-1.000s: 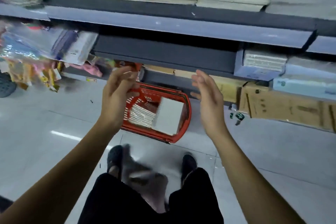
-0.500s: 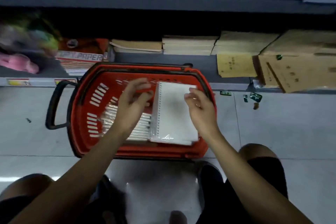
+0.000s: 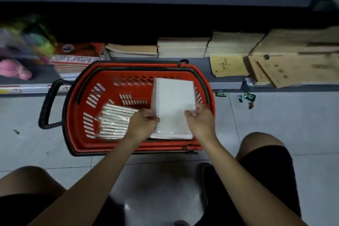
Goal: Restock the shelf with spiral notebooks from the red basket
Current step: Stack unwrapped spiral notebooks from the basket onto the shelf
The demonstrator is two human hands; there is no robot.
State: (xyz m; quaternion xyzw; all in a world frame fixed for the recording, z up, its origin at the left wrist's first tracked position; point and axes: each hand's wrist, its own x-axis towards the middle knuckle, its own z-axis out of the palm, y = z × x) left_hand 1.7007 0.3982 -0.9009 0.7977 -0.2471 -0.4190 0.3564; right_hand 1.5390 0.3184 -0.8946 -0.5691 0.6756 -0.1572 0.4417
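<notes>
Head view. Red basket (image 3: 86,108), black handle at its left end, stands on the tiled floor (image 3: 275,124) against the bottom shelf edge (image 3: 227,81). Inside, at the right end: white spiral notebook (image 3: 174,101), binding to the left, atop a stack. Left hand (image 3: 143,123) grips its spiral edge; right hand (image 3: 200,121) grips its right edge. Wrapped notebook bundle (image 3: 113,123) lies against the basket's near-left wall. On the shelf behind: copy paper ream (image 3: 77,58), brown paper stacks (image 3: 183,47).
</notes>
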